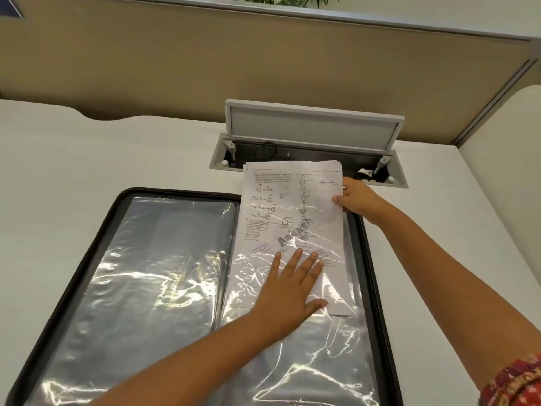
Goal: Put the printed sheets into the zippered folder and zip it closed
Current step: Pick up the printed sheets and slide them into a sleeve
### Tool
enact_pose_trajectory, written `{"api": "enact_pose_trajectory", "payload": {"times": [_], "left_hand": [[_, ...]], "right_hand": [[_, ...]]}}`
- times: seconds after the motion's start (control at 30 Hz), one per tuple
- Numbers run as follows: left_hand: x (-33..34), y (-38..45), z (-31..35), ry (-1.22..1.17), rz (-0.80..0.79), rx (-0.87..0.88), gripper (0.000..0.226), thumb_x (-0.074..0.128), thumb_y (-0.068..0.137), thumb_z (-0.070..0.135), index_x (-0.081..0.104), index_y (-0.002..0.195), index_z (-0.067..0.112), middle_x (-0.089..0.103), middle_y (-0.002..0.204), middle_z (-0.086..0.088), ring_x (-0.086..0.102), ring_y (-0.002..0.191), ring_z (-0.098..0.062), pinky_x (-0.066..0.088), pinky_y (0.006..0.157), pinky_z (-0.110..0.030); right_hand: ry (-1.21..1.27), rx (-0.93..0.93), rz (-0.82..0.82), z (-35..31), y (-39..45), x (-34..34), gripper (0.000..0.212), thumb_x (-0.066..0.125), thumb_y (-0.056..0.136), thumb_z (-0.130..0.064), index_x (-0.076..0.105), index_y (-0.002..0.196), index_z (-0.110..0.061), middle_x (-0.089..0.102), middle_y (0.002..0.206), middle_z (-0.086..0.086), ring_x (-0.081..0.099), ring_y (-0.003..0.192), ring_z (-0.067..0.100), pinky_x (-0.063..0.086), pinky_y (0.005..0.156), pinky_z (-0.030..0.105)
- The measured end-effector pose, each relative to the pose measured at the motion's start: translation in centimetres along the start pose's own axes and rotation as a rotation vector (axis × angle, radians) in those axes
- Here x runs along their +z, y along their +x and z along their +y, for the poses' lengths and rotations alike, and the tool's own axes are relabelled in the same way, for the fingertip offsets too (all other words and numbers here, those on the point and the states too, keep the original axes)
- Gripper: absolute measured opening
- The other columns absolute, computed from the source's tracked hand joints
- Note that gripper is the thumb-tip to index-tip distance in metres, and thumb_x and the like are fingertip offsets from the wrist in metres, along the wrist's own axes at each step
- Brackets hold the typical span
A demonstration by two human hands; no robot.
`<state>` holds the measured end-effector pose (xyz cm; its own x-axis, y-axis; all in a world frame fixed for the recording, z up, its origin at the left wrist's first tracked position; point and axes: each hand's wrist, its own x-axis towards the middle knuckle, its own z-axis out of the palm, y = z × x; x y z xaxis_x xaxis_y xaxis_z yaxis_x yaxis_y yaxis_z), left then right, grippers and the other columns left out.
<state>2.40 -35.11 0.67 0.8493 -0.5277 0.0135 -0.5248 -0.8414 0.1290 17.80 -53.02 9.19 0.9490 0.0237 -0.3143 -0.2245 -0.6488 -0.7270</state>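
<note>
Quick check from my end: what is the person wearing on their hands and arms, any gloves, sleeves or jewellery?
No gloves: both the left hand and the right hand are bare, and so are both forearms. The only clothing in view is a red patterned sleeve with orange and gold trim on the right arm, at the frame's lower right corner. I can't make out any watch or rings.

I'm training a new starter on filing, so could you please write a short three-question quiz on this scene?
1. True or false: the zippered folder lies open.
2. Which hand grips the printed sheets at their far right edge: A left, B right?
3. What does the left hand press on?

Key: 1 true. 2 B, the right hand. 3 The clear sleeve over the sheets' near end; the far end sticks out.
</note>
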Motion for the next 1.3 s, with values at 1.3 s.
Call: {"api": "enact_pose_trajectory", "payload": {"times": [1.3], "left_hand": [[0.4, 0.3, -0.1, -0.010, -0.023, 0.000, 0.068, 0.009, 0.091, 0.060, 0.038, 0.137, 0.019, 0.041, 0.145, -0.001, 0.031, 0.135, -0.024, 0.014, 0.103, -0.050]], "right_hand": [[-0.603, -0.184, -0.012, -3.0, 3.6, 1.9, 0.036, 0.040, 0.095, -0.011, 0.055, 0.125, -0.023, 0.055, 0.133, 0.006, 0.052, 0.117, 0.028, 0.041, 0.101, 0.044]]}}
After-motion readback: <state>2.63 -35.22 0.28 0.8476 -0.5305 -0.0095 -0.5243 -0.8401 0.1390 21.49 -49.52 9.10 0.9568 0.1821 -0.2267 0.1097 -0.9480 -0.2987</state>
